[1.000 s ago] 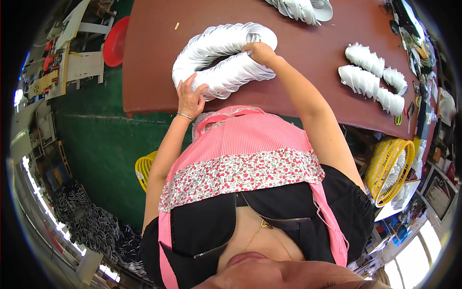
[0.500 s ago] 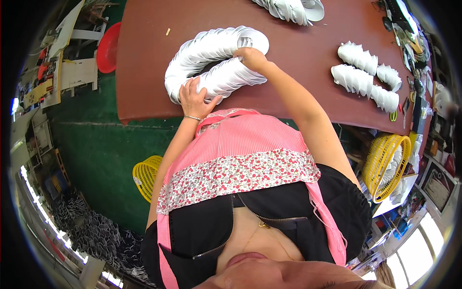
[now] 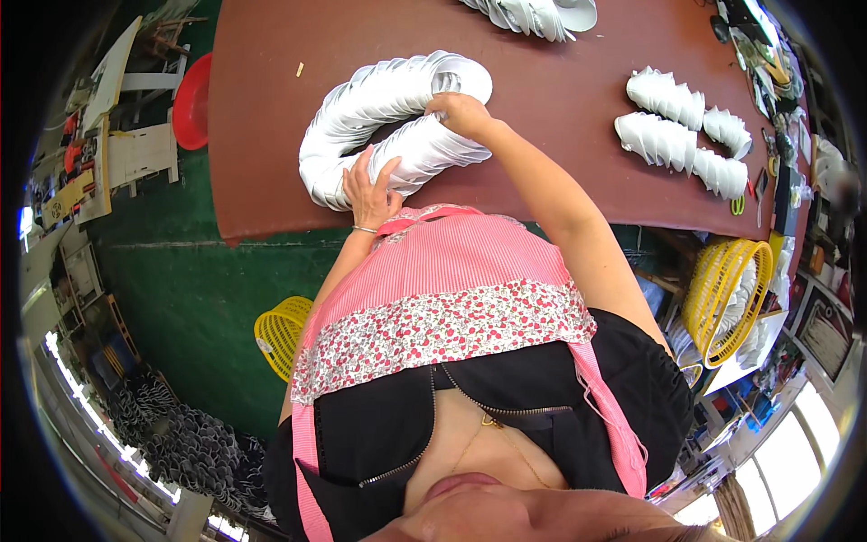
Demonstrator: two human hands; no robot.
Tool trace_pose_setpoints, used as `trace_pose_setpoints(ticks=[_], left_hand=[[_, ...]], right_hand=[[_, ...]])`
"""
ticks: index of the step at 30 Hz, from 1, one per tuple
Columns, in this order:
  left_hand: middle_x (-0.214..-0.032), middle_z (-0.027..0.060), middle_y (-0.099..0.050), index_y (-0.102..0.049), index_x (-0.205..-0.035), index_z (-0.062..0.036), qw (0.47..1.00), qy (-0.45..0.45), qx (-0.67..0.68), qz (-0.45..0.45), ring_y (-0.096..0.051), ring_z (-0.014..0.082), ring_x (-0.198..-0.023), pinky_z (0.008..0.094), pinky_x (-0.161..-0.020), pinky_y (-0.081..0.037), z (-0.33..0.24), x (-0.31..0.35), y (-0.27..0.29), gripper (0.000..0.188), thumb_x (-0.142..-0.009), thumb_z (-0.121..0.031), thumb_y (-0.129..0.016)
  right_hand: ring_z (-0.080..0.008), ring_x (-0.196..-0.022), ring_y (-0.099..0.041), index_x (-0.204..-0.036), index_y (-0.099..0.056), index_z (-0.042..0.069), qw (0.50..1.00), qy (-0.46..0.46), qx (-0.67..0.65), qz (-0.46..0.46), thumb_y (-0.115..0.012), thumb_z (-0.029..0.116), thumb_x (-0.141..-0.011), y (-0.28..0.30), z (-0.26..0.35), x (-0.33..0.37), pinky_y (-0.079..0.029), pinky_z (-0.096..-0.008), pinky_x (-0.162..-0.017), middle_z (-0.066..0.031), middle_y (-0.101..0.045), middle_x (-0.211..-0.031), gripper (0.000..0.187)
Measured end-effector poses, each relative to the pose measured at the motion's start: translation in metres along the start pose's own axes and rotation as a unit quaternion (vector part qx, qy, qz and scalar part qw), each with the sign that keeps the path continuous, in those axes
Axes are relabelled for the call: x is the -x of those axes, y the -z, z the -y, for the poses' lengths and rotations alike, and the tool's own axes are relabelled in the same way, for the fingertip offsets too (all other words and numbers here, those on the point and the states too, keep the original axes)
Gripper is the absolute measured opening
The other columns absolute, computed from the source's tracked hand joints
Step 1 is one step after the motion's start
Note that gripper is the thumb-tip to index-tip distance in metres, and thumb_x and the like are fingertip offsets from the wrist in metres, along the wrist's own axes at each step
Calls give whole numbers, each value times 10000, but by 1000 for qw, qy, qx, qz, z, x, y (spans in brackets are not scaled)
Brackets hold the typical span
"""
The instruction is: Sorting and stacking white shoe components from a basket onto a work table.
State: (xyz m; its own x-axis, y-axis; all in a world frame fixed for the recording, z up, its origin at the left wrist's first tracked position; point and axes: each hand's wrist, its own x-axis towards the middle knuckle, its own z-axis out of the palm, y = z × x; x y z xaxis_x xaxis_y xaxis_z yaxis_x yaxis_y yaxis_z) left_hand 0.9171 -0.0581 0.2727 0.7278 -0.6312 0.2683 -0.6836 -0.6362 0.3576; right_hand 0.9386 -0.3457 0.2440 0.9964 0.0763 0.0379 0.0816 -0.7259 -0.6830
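A long U-shaped stack of nested white curved pieces (image 3: 348,108) lies on the reddish-brown table in front of me, its bend to the left and both ends to the right. My left hand (image 3: 368,191) rests on the near arm of the stack close to the bend, fingers spread over the pieces. At the right end, my right hand (image 3: 462,116) reaches over the near arm and its curled fingers grip the inner edge of the pieces. The fingertips are partly hidden in the gap between the two arms.
Shorter white stacks (image 3: 659,143) lie at the table's right, another (image 3: 533,16) at its far edge. Green-handled scissors (image 3: 738,206) sit near the right edge. A yellow basket (image 3: 700,303) with white pieces stands at right; another yellow basket (image 3: 282,327) and a red basin (image 3: 191,101) are left.
My left hand has slid slightly right along the stack, with its fingers lifted and spread differently. My right hand keeps its place at the end. The whole view has shifted a little.
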Motion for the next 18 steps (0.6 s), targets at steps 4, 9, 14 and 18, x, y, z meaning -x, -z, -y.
trace_pose_setpoints(ticks=[4,9,14,18], left_hand=[[-1514,148,-355,-588,-1302,-296,1000,-20,-4,9,-352,375,-1394,673,-1108,-258,2,-4,3,672,-648,-183,-690],[-1523,156,-349,-601,-1242,-277,999,-45,1,18,-374,370,-1376,650,-1086,-294,5,-11,6,614,-641,-188,-693],[-1518,157,-361,-616,-1136,-241,998,-56,-2,28,-421,358,-1330,647,-1084,-296,4,-16,10,511,-632,-196,-695],[-1439,142,-454,-627,-888,-160,998,-49,9,27,-464,340,-1269,583,-1023,-360,-14,-43,23,272,-708,-315,-759]], right_hand=[[-283,-1060,-663,-976,-739,167,1000,10,19,-23,-670,55,-740,-4,-3,3,-535,-416,-892,-58,-708,-1080,270],[-278,-1073,-662,-984,-744,177,1000,5,24,-19,-671,56,-739,0,1,3,-534,-417,-901,-53,-709,-1094,282],[-280,-1072,-662,-982,-744,176,1000,15,19,-20,-670,59,-744,0,2,2,-536,-420,-896,-50,-706,-1100,275],[-282,-1065,-663,-976,-742,176,999,18,28,-39,-670,64,-747,-2,-3,3,-536,-422,-889,-48,-705,-1081,265]])
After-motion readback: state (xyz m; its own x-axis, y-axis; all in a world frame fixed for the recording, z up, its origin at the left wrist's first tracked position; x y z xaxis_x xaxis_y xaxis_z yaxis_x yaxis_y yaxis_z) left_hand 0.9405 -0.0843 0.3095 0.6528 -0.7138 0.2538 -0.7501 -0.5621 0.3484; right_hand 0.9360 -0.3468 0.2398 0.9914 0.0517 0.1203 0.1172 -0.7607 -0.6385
